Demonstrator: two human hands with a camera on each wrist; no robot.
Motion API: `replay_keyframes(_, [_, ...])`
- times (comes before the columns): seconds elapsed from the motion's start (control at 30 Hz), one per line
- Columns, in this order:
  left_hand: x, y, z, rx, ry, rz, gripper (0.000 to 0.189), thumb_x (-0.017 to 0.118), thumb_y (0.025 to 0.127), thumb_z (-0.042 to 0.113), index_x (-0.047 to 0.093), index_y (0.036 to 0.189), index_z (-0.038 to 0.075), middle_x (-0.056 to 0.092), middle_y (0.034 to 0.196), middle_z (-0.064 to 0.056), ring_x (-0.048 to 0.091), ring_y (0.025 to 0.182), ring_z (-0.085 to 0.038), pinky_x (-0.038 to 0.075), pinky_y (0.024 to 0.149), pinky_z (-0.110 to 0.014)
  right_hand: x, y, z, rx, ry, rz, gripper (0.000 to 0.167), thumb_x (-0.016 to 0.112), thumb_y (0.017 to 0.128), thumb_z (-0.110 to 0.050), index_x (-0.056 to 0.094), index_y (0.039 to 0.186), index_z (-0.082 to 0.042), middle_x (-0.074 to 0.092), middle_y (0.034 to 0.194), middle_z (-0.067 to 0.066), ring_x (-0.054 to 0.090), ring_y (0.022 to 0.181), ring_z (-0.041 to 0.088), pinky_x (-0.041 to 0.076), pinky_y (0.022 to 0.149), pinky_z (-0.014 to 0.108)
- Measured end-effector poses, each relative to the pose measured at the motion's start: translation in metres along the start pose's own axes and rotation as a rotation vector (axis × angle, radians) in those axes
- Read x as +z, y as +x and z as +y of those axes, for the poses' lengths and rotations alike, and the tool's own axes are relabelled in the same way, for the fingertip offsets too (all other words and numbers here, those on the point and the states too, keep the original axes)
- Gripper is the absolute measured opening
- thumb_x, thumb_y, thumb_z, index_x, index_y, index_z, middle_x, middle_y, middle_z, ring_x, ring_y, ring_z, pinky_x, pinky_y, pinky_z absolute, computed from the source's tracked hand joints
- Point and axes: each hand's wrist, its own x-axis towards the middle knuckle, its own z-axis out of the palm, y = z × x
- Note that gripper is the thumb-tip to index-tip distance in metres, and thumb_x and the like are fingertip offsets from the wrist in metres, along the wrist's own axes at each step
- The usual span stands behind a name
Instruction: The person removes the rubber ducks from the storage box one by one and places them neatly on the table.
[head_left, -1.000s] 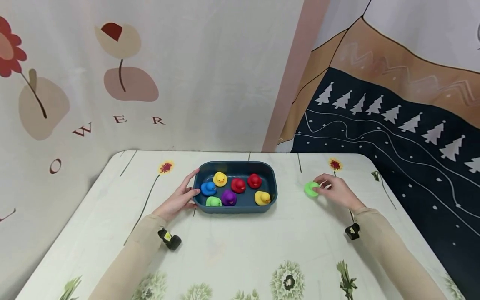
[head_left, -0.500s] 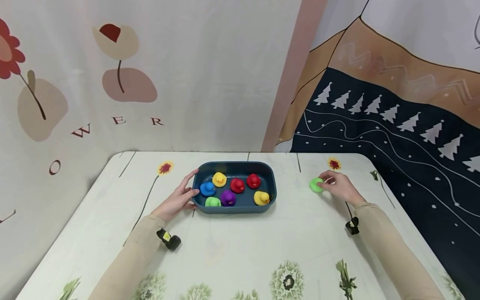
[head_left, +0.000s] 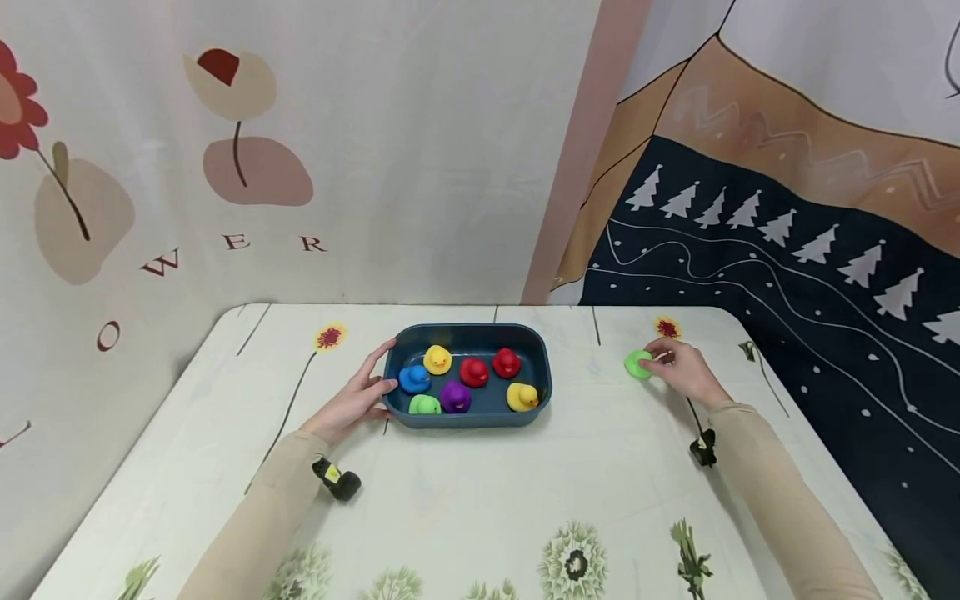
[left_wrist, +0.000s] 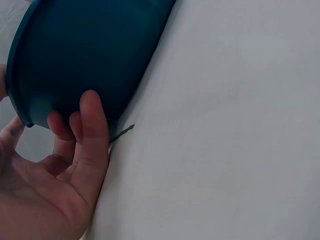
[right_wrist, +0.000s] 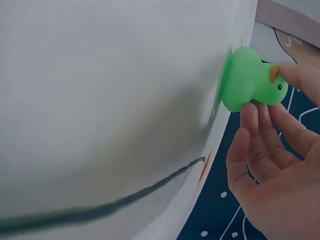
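Note:
In the head view my left hand [head_left: 352, 404] grips the left end of a dark blue box [head_left: 465, 419]. The left wrist view has its fingers bent against the outer wall of the box [left_wrist: 100, 50]. Well to the right of the box, my right hand [head_left: 686, 371] pinches a light green rubber duck [head_left: 637, 364] by its head. The right wrist view shows the duck [right_wrist: 245, 80] with its base toward the tabletop; whether it touches the cloth I cannot tell. From above, the fingers hide part of the duck.
Inside the box are several rubber ducks: yellow ones [head_left: 437, 360], red ones [head_left: 474, 372], a blue one [head_left: 414, 380], a purple one [head_left: 455, 397] and a light green one [head_left: 424, 405]. A printed white cloth [head_left: 480, 492] covers the table. Patterned curtains hang behind and to the right.
My right hand has moved the green duck a little to the right and slightly away from me, farther from the box. The left hand and the box stay put.

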Motion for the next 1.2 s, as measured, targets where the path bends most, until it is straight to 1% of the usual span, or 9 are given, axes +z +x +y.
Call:
replay_keyframes(0.17, [0.0, 0.0, 0.0, 0.009, 0.013, -0.002, 0.069, 0.049, 0.101, 0.018, 0.01, 0.154, 0.04, -0.001, 0.156, -0.025, 0.033, 0.128, -0.048, 0.05, 0.087, -0.047, 0.001, 0.0, 0.001, 0.036, 0.015, -0.013, 0.037, 0.065, 0.091, -0.019, 0.057, 0.117, 0.007, 0.059, 0.11, 0.023, 0.054, 0.097, 0.034, 0.045, 0.073, 0.036])
replay_keyframes(0.37, [0.0, -0.001, 0.0, 0.014, 0.039, 0.011, 0.069, 0.049, 0.1, 0.019, 0.012, 0.154, 0.04, 0.012, 0.152, -0.029, 0.043, 0.12, -0.043, 0.052, 0.083, -0.041, 0.002, 0.0, 0.001, 0.055, 0.038, -0.021, 0.04, 0.065, 0.091, -0.021, 0.055, 0.119, 0.006, 0.058, 0.112, 0.023, 0.053, 0.099, 0.034, 0.045, 0.075, 0.038])
replay_keyframes(0.43, [0.0, -0.001, 0.001, 0.013, 0.038, 0.016, 0.068, 0.049, 0.101, 0.018, 0.013, 0.154, 0.041, 0.013, 0.152, -0.029, 0.044, 0.119, -0.042, 0.052, 0.083, -0.041, 0.002, 0.0, 0.002, 0.056, 0.044, -0.021, 0.04, 0.065, 0.092, -0.022, 0.055, 0.12, 0.006, 0.057, 0.113, 0.023, 0.053, 0.099, 0.034, 0.045, 0.076, 0.039])
replay_keyframes(0.7, [0.002, -0.002, 0.001, 0.008, 0.036, 0.018, 0.068, 0.049, 0.101, 0.019, 0.013, 0.154, 0.041, 0.009, 0.154, -0.027, 0.043, 0.121, -0.043, 0.052, 0.083, -0.042, 0.002, -0.001, 0.006, 0.026, 0.064, -0.02, 0.038, 0.064, 0.092, -0.018, 0.056, 0.121, 0.006, 0.057, 0.115, 0.023, 0.054, 0.098, 0.033, 0.046, 0.075, 0.037])
replay_keyframes(0.93, [0.001, -0.002, 0.001, 0.006, 0.035, 0.014, 0.068, 0.049, 0.101, 0.019, 0.012, 0.154, 0.041, 0.006, 0.155, -0.026, 0.042, 0.122, -0.043, 0.052, 0.083, -0.042, 0.001, 0.001, 0.009, 0.01, 0.06, -0.035, 0.041, 0.066, 0.092, -0.022, 0.056, 0.122, 0.004, 0.057, 0.116, 0.022, 0.054, 0.098, 0.033, 0.045, 0.075, 0.036])
replay_keyframes(1.07, [0.0, -0.002, 0.0, 0.006, 0.035, 0.014, 0.068, 0.049, 0.101, 0.019, 0.012, 0.154, 0.041, 0.008, 0.155, -0.026, 0.043, 0.121, -0.043, 0.052, 0.083, -0.041, -0.003, 0.0, 0.008, -0.028, 0.075, -0.039, 0.045, 0.067, 0.091, -0.023, 0.055, 0.125, 0.004, 0.056, 0.12, 0.022, 0.053, 0.1, 0.034, 0.045, 0.078, 0.038])
replay_keyframes(1.2, [0.0, -0.003, 0.001, 0.007, 0.03, 0.012, 0.068, 0.048, 0.101, 0.019, 0.012, 0.154, 0.041, 0.008, 0.154, -0.027, 0.044, 0.12, -0.042, 0.052, 0.082, -0.041, -0.008, -0.001, 0.001, -0.068, 0.11, -0.017, 0.046, 0.066, 0.092, -0.021, 0.053, 0.128, 0.004, 0.055, 0.124, 0.022, 0.052, 0.101, 0.034, 0.044, 0.079, 0.04])
